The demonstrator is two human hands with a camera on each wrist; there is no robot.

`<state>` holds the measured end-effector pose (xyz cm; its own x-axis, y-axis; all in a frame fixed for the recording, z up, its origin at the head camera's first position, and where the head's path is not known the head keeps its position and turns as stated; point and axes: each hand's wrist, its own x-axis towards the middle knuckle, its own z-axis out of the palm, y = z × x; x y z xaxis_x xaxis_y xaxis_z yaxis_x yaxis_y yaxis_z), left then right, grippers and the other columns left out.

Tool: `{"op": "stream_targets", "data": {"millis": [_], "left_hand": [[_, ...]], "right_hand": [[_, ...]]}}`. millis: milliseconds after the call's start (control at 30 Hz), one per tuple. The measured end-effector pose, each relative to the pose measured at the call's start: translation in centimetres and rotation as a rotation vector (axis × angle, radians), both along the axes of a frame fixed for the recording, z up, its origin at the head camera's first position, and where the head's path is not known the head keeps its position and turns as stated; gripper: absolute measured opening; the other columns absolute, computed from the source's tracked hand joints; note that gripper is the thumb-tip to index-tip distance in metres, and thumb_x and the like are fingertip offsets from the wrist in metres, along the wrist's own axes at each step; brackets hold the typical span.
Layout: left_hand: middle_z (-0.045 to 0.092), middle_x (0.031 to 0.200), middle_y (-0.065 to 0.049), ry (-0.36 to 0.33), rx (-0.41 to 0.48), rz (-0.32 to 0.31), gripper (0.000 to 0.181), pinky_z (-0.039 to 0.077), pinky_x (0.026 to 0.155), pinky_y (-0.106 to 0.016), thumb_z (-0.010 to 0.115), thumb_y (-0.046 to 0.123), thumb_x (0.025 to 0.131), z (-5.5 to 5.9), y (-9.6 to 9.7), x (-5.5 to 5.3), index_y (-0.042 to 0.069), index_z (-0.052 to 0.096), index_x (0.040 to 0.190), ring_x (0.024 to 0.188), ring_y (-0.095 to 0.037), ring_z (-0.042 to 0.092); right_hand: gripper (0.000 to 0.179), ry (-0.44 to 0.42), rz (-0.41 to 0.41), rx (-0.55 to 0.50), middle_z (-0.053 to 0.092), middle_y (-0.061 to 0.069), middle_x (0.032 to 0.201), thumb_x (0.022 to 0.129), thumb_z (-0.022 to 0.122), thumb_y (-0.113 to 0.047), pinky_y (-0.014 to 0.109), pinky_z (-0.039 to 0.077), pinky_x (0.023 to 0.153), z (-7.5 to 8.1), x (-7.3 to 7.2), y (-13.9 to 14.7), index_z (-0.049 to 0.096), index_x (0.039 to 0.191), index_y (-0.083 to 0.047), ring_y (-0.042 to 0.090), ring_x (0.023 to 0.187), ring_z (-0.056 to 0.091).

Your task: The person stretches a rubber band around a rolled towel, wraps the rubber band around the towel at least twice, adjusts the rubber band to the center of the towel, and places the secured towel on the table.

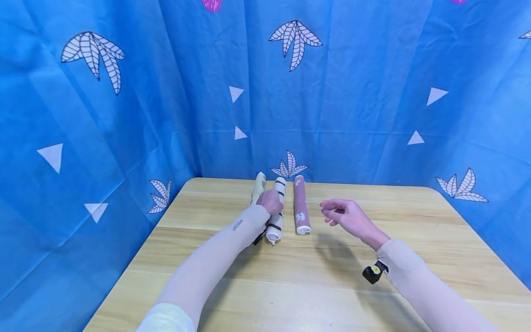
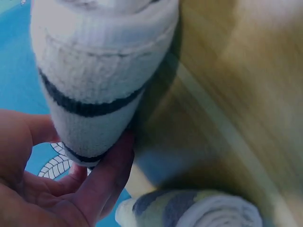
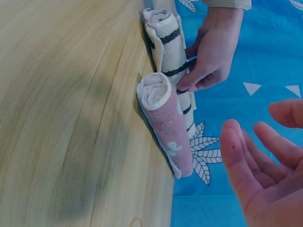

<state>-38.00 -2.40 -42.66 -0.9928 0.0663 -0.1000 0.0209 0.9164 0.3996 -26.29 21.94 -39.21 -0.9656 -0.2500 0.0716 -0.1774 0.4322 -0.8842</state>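
Observation:
Three rolled towels lie side by side toward the table's far edge. My left hand (image 1: 270, 202) holds the middle one, a white towel with black stripes (image 1: 274, 230). In the left wrist view its thumb and fingers (image 2: 102, 184) are on both sides of that roll. Left of it, a yellowish towel with grey patches (image 1: 259, 182) is partly covered by the hand. A pink towel with white motifs (image 1: 301, 205) lies to the right, its coiled end facing me. My right hand (image 1: 346, 216) hovers right of the pink towel, fingers loosely bent and nothing in them.
The light wooden table (image 1: 290, 286) has rounded far corners. A blue curtain (image 1: 352, 92) with leaf and triangle prints hangs behind it and along both sides. A small black device (image 1: 373, 273) is strapped to the right wrist.

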Motion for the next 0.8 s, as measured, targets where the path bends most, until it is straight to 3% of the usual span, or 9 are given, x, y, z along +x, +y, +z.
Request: {"op": "stream_targets", "data": {"millis": [233,567,800], "left_hand": [[0.061,0.095,-0.009,0.024,-0.035,-0.01,0.016,0.051,0.068,-0.032,0.066,0.015,0.092,-0.2,0.1,-1.6,0.005,0.065,0.104,0.081,-0.022,0.06],[0.064,0.097,-0.011,0.042,-0.061,-0.007,0.017,0.053,0.071,-0.034,0.066,0.014,0.093,0.0,-0.3,-2.5,0.004,0.066,0.106,0.082,-0.024,0.061],[0.064,0.101,-0.011,0.035,-0.053,0.017,0.021,0.053,0.076,-0.035,0.067,0.012,0.091,-0.3,-0.1,-3.3,0.004,0.066,0.111,0.086,-0.024,0.061]], "right_hand": [[0.035,-0.001,0.01,-0.002,0.068,0.018,0.115,0.099,0.063,-0.015,0.036,0.06,0.08,0.3,0.2,0.4,0.062,0.129,0.002,0.029,0.094,0.068],[0.033,0.003,0.021,0.003,0.069,0.018,0.114,0.099,0.063,-0.014,0.034,0.06,0.078,0.2,0.2,0.5,0.063,0.127,0.003,0.029,0.093,0.069],[0.032,0.012,0.075,0.011,0.07,0.018,0.112,0.099,0.063,-0.014,0.039,0.06,0.077,-0.2,0.2,0.7,0.064,0.125,0.004,0.034,0.092,0.068]]}}
